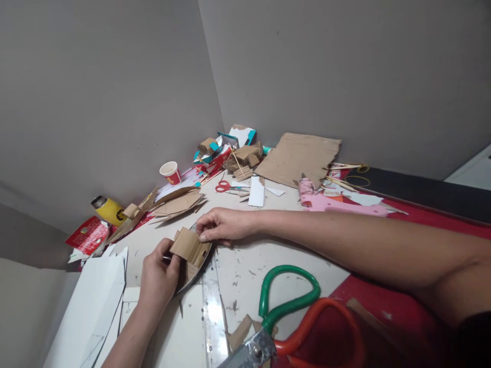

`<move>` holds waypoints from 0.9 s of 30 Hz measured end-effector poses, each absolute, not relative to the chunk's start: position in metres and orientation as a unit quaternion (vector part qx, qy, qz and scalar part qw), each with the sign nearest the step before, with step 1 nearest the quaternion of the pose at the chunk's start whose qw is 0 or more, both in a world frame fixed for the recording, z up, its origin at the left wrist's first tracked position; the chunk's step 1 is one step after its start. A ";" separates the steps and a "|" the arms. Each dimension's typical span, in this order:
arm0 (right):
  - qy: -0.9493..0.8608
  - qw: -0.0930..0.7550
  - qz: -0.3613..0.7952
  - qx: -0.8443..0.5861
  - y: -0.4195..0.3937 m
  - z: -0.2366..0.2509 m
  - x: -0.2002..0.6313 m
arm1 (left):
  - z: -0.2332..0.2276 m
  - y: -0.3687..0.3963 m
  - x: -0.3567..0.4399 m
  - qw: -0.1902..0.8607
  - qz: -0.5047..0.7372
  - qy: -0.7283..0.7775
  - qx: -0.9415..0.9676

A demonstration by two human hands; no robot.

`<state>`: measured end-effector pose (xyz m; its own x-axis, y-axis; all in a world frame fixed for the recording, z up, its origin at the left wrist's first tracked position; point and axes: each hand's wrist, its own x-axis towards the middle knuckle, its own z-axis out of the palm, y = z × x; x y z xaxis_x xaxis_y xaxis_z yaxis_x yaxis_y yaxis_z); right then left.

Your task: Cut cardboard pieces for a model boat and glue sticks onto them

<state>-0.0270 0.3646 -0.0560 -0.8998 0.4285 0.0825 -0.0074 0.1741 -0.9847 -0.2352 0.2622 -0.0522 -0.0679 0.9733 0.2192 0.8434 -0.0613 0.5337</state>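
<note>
A small folded brown cardboard piece (pixel 187 243) is between my two hands. My left hand (pixel 158 272) grips its near left side, thumb and fingers on either side. My right hand (pixel 226 225) pinches the far right edge, fingers curled and thumb against the cardboard. Beneath it lies a round, shallow metal-rimmed dish (pixel 196 279), partly hidden by the hands and the cardboard. More cardboard shows inside that rim. To the right, near me, lie large scissors with one green handle (pixel 290 269) and one red handle (pixel 358 327).
A metal ruler (pixel 213 312) lies alongside the dish. White sheets (pixel 90 301) cover the left. A yellow bottle (pixel 109 210), paper cup (pixel 170 173), small red scissors (pixel 223 186), cardboard sheet (pixel 301 157) and pink glue gun (pixel 337 203) stand or lie farther back, near grey walls.
</note>
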 end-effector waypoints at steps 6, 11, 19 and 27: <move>-0.722 0.194 0.651 -0.130 0.364 -0.053 -0.027 | -0.051 0.263 -0.234 0.097 0.281 0.671 0.680; -0.721 0.199 0.650 -0.132 0.363 -0.051 -0.027 | -0.054 0.263 -0.233 0.100 0.296 0.662 0.681; -0.730 0.200 0.639 -0.135 0.366 -0.052 -0.025 | -0.058 0.262 -0.235 0.079 0.295 0.648 0.698; -0.713 0.183 0.660 -0.153 0.367 -0.053 -0.026 | -0.057 0.264 -0.237 0.086 0.280 0.643 0.707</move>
<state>-0.0255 0.3673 -0.0531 -0.8861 0.4598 0.0592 -0.0234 0.0832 -0.9963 -0.2370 0.2642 -0.0566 0.0151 0.9583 0.2854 0.8617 -0.1572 0.4825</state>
